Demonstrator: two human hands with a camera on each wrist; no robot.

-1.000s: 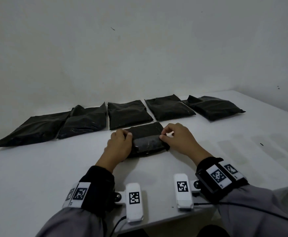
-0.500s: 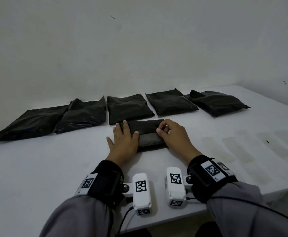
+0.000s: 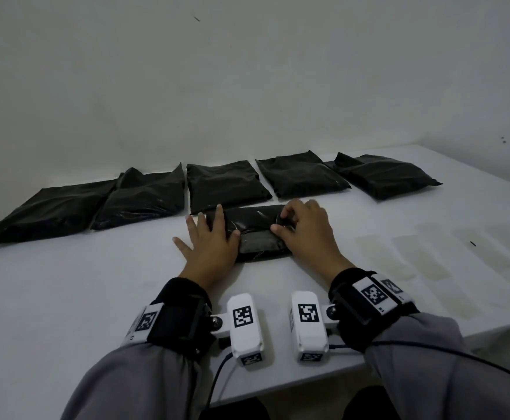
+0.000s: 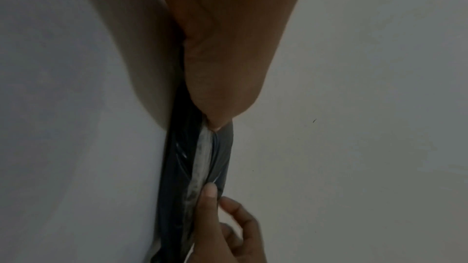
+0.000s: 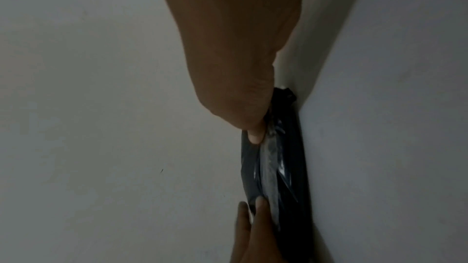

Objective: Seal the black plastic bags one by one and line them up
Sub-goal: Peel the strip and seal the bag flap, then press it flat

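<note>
A black plastic bag [image 3: 256, 234] lies across the white table [image 3: 65, 298] just in front of me, its flap folded over. My left hand [image 3: 214, 228] lies flat on the bag's left end with its fingers spread, pressing down. My right hand [image 3: 279, 222] has curled fingers and pinches the bag's right end between thumb and forefinger. In the left wrist view my thumb [image 4: 220, 87] presses the bag [image 4: 177, 157]. The right wrist view shows the right thumb [image 5: 253, 123] on the bag's flap [image 5: 271, 159]. Several black bags [image 3: 226, 186] lie in a row behind.
The row of bags runs from the far left [image 3: 44, 210] to the far right [image 3: 384, 175] along the wall. Several pale strips [image 3: 381, 256] lie flat on the table to the right of my right hand. The table's front edge is close under my wrists.
My left hand has gone from gripping the bag's left end to lying flat on it with fingers spread. The right hand stays at the right end, fingers curled.
</note>
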